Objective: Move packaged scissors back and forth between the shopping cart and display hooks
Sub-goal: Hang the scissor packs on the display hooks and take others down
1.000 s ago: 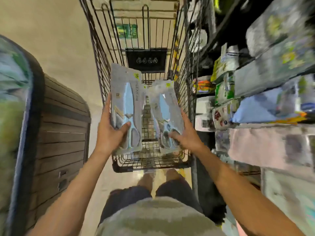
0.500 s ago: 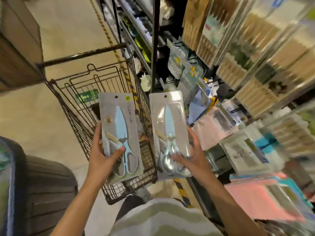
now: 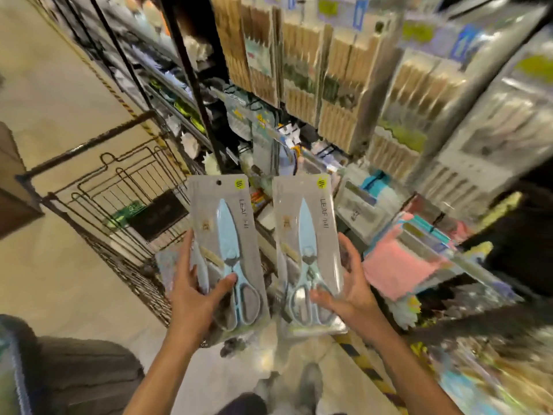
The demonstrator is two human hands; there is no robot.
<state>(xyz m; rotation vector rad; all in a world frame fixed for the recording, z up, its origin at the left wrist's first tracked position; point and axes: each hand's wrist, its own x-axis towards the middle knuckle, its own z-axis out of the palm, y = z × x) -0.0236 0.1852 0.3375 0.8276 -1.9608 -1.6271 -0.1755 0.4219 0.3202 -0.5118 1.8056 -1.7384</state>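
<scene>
I hold two grey packs of light-blue scissors upright in front of me. My left hand (image 3: 196,298) grips the left scissors pack (image 3: 226,235) by its lower edge, thumb across the handles. My right hand (image 3: 348,290) grips the right scissors pack (image 3: 308,235) the same way at its lower right. Both packs hang over the near right corner of the wire shopping cart (image 3: 119,187), facing the display rack (image 3: 269,121) where blurred packs hang on hooks.
Shelving with hanging bamboo and plastic-wrapped goods (image 3: 344,85) fills the right side. Pink cloths (image 3: 398,265) lie on a lower shelf. A black upright post (image 3: 194,85) stands behind the cart. Beige floor (image 3: 59,85) with yellow-black tape runs along the left.
My view has swung from the cart up and right toward the display rack. Both hands have lifted the two packs out of the cart basket and carried them toward the shelving.
</scene>
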